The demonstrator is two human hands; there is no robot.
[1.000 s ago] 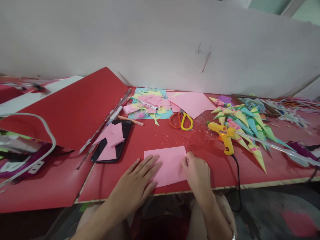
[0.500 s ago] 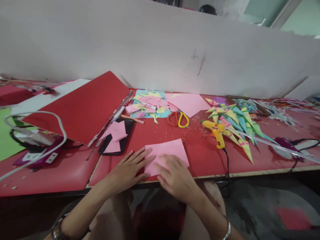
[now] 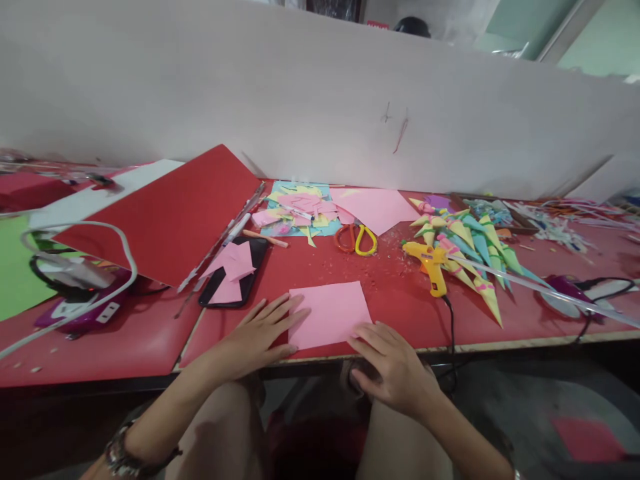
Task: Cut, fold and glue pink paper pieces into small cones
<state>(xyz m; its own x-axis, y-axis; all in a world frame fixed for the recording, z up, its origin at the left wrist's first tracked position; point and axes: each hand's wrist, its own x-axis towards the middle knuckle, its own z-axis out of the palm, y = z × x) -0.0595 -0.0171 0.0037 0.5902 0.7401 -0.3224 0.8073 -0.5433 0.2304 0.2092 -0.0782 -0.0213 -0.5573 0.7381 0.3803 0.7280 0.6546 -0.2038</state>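
Note:
A pink sheet of paper (image 3: 327, 312), which looks folded, lies flat at the front edge of the red table. My left hand (image 3: 263, 333) is spread with its fingertips resting on the sheet's left side. At the lower right corner of the sheet, my right hand (image 3: 393, 363) has its fingers stretched apart and their tips touching the paper. Behind the sheet lie scissors (image 3: 366, 241) with one red and one yellow handle loop. Pink paper pieces (image 3: 235, 263) rest on a black phone (image 3: 247, 283) to the left.
A yellow glue gun (image 3: 431, 265) with a cable lies right, beside several paper cones (image 3: 473, 243). Paper scraps (image 3: 303, 207) and a larger pink sheet (image 3: 383, 207) are at the back. A red board (image 3: 175, 213) and a purple power strip (image 3: 95, 313) stand left.
My right hand has slid across the pink paper from its middle to its lower right corner. My left hand stays at the left side.

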